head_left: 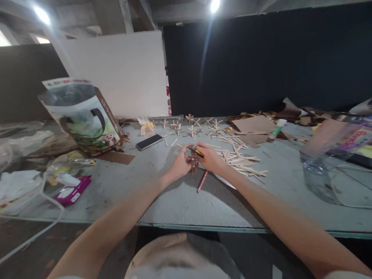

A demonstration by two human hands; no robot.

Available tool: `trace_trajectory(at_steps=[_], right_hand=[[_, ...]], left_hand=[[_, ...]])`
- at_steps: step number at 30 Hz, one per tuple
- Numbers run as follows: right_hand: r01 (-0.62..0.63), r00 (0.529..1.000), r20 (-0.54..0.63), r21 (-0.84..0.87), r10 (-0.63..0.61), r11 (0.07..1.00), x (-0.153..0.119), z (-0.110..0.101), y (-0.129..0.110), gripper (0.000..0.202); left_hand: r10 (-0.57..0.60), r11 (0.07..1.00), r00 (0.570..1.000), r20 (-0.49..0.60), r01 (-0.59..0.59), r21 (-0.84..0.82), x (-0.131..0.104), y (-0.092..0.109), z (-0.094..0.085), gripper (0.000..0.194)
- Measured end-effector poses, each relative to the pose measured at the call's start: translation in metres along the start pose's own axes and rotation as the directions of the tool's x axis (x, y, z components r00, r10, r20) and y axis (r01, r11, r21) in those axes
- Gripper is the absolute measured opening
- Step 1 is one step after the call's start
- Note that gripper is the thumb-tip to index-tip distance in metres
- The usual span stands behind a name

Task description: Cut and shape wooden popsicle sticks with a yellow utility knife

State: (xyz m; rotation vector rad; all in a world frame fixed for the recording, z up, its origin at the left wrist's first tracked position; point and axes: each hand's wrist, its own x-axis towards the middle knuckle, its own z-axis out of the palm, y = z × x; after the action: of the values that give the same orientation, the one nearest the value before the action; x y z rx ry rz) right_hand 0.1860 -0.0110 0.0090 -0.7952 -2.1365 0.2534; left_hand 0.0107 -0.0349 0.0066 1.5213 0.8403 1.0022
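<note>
My right hand [208,155] is closed around a slim black-and-yellow tool [197,152] that looks like a utility knife, its dark end pointing left. Close against it, my left hand [183,162] has its fingers bent in near the tool's dark end; what they pinch is too small to make out. Just below both hands a pink-red pencil [202,181] lies on the grey tabletop [177,201]. A loose pile of flat wooden sticks [241,161] spreads beside my right hand. Beyond the hands stand several star-shaped pieces [194,131] made of crossed sticks.
A black phone [149,142] lies to the left. Further left are an open printed bag [84,120] and a magenta packet [74,190]. At the right are brown cardboard sheets [252,126], a glue stick [278,128] and a large clear plastic container [318,174].
</note>
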Motion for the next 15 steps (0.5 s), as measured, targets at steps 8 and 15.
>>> trace_trajectory(at_steps=[8, 15], right_hand=[[-0.010, 0.999, 0.044, -0.047, 0.013, 0.999, -0.0010, 0.0009, 0.0041, 0.011], [0.022, 0.996, 0.088, -0.008, -0.021, 1.000, -0.0016, -0.0047, 0.0017, 0.012]], left_hand=[[-0.018, 1.000, 0.999, 0.044, 0.019, -0.025, 0.0019, -0.0031, 0.0002, 0.084], [-0.012, 0.995, 0.996, 0.088, 0.020, -0.100, 0.0028, -0.0075, -0.0018, 0.091]])
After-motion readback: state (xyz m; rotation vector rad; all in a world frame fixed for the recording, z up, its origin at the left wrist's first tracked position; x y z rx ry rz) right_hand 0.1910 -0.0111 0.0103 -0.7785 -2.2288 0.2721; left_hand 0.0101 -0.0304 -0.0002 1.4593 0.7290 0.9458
